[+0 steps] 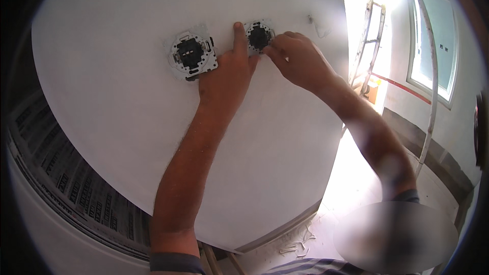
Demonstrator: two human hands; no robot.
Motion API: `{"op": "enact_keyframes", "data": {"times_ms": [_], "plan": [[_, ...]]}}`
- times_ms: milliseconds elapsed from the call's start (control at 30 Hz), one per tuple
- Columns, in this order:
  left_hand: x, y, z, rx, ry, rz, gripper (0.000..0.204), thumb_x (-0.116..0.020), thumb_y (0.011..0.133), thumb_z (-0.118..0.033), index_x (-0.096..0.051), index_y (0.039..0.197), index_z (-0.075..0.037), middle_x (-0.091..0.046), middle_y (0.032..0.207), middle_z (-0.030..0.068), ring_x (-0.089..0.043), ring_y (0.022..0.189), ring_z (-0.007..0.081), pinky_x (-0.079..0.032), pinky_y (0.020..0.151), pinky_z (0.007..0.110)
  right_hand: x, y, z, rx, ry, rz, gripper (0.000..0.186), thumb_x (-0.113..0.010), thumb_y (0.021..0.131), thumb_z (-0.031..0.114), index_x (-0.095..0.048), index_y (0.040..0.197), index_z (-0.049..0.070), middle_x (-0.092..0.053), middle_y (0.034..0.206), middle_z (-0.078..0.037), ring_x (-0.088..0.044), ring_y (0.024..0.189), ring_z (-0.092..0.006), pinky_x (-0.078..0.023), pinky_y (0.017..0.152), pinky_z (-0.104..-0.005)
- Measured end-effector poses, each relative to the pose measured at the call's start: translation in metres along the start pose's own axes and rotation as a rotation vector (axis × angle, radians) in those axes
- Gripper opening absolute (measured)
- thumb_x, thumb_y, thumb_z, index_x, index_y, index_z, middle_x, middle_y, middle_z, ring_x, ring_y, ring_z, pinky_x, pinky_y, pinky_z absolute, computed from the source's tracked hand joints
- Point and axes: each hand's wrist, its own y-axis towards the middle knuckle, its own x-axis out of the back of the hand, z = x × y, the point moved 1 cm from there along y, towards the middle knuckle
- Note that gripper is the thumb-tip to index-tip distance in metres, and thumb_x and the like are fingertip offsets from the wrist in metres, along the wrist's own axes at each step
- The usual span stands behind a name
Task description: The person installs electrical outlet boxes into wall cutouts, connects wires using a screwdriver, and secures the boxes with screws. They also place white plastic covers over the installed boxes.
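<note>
Two flush-mounted switch mechanisms with metal mounting plates and black centres sit side by side on a white wall. The left switch mechanism stands out a little and looks slightly tilted. At the right switch mechanism, my left hand has its index finger stretched up along the left edge and its thumb at the lower edge. The other fingers are bent, partly hidden near the left plate. My right hand pinches at the right edge of the right mechanism. Whether a small part is between those fingertips is hidden.
A small mark or hole shows on the wall to the right. Beyond the wall's edge stand a ladder and a pale upright pole, near a window. Off-white scraps lie on the floor. Printed sheeting is at the left.
</note>
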Motion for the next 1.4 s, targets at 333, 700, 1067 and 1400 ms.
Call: {"op": "enact_keyframes", "data": {"times_ms": [333, 700, 1067, 1400], "plan": [[0.007, -0.036, -0.014, 0.116, -0.719, 0.047, 0.080, -0.060, 0.101, -0.055, -0.038, 0.153, 0.001, -0.067, 0.069, 0.0056, -0.069, 0.067, 0.0141, -0.056, 0.081, 0.035, 0.019, -0.074, 0.040, -0.198, 0.626, -0.139, 0.010, -0.071, 0.090, 0.007, -0.071, 0.096, -0.001, -0.069, 0.091, -0.013, -0.070, 0.076, -0.0259, -0.055, 0.071, -0.0352], [0.007, -0.076, -0.050, 0.118, -1.161, 0.248, 0.097, -0.050, 0.101, -0.066, -0.017, 0.160, 0.002, -0.063, 0.070, 0.0072, -0.063, 0.072, 0.0149, -0.051, 0.072, 0.030, 0.029, -0.098, 0.056, -0.107, 0.433, 0.121, 0.006, -0.068, 0.088, 0.002, -0.071, 0.092, -0.001, -0.064, 0.094, -0.012, -0.065, 0.092, -0.0317, -0.055, 0.083, -0.0433], [0.031, -0.084, -0.069, 0.137, -1.015, 0.327, 0.106, -0.048, 0.095, -0.076, -0.007, 0.164, -0.006, -0.073, 0.100, 0.0237, -0.071, 0.105, 0.0373, -0.053, 0.096, 0.042, 0.032, -0.103, 0.046, -0.336, 0.660, 0.148, 0.009, -0.069, 0.087, 0.009, -0.074, 0.093, 0.005, -0.067, 0.096, -0.012, -0.069, 0.089, -0.0305, -0.056, 0.079, -0.0408], [0.036, -0.076, -0.091, 0.084, -0.986, 0.127, 0.102, -0.052, 0.100, -0.062, -0.002, 0.162, 0.000, -0.071, 0.107, 0.0328, -0.073, 0.103, 0.0423, -0.058, 0.091, 0.042, 0.012, -0.108, 0.047, -0.318, 0.655, -0.215, 0.015, -0.076, 0.084, 0.008, -0.074, 0.099, 0.007, -0.066, 0.098, -0.006, -0.067, 0.090, -0.0253, -0.054, 0.079, -0.0381]]}}
